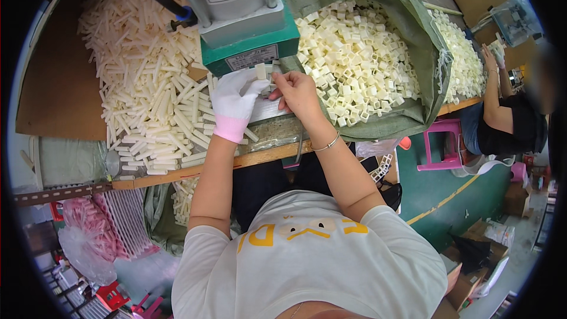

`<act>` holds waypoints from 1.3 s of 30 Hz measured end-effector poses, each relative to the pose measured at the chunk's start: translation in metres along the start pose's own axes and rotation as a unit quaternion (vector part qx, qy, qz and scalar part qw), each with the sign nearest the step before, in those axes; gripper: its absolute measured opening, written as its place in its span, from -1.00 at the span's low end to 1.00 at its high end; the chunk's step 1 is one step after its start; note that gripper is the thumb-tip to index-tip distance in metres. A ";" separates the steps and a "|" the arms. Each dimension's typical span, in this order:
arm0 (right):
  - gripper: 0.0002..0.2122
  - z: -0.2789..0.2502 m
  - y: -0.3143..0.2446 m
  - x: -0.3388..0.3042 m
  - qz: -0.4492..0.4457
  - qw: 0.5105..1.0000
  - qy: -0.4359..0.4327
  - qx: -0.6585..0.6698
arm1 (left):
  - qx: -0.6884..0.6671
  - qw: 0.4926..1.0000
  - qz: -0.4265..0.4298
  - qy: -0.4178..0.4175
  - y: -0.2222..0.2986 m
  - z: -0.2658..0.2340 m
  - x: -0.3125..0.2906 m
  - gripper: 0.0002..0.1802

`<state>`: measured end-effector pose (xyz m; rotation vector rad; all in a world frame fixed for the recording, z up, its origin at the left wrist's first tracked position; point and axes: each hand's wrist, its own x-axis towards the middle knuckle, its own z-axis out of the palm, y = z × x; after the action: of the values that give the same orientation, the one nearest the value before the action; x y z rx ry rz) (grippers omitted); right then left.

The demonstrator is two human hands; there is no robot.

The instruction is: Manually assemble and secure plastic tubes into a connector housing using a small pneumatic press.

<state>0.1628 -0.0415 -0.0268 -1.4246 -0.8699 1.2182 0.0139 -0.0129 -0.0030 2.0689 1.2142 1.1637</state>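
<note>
My left hand [231, 99], in a white glove with a pink cuff, is at the metal fixture under a green-and-grey press [251, 44]. Its thumb and fingers close on a short cream plastic piece [261, 71] that stands upright. Just to the right, my bare right hand [301, 97] has its thumb and forefinger pinched together beside the fixture. What lies between those fingertips is too small to make out. A flat metal plate [270, 110] shows below both hands.
Cream plastic sticks [153, 94] are heaped at left. On the right, a green woven sack [434, 35] holds many small square cream pieces [354, 65]. The wooden table edge [266, 156] runs before me. At far right, another person [502, 112] works near a pink stool [440, 145].
</note>
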 end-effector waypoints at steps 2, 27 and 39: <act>-0.70 -0.001 -0.005 -0.002 0.000 1.000 0.006 -0.014 | 0.009 1.000 0.004 0.023 -0.004 0.002 -0.003 -0.71; -0.83 -0.103 0.002 0.012 -0.147 0.929 0.130 -0.314 | -0.073 0.978 -0.192 0.038 -0.089 -0.096 0.012 -0.79; -0.81 -0.063 -0.019 -0.011 -0.136 0.983 -0.055 0.115 | 0.196 0.956 -0.217 -0.024 -0.104 -0.143 0.031 -0.74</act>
<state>0.2233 -0.0627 -0.0084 -1.0258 -0.9332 1.1552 -0.1478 0.0630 0.0102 1.9260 1.8777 0.7057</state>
